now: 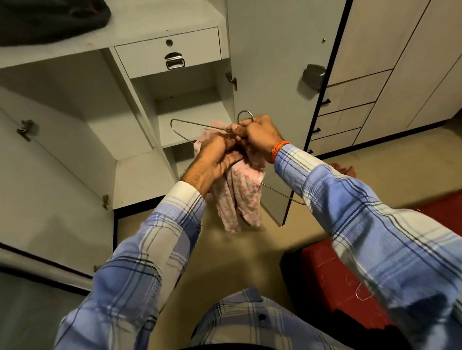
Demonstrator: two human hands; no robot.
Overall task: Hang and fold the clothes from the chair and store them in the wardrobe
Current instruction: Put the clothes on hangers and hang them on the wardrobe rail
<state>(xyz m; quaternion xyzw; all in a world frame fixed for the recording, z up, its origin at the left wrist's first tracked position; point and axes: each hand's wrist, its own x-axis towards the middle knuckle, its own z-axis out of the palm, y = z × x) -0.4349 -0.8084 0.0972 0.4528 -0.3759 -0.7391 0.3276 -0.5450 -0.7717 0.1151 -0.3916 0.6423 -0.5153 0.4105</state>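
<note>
Risk: pink floral garment [240, 190] is bunched at the neck of the wire hanger [195, 128], not spread over its arms, so it prob slides off one side if the hanger tilts or grip loosens. Hanger's far arm could also snag the wardrobe [130, 105] shelf edge. Right hand [258, 134] clenched round hanger neck just below hook. Left hand [215, 159] fingers curled, gripping cloth beneath the wire; garment hangs below both hands, in front of open wardrobe.

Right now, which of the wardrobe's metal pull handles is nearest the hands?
The handle on the open right-hand door, right of and above the right hand. The other handle, on the small drawer, sits farther up, under the top shelf.
</note>
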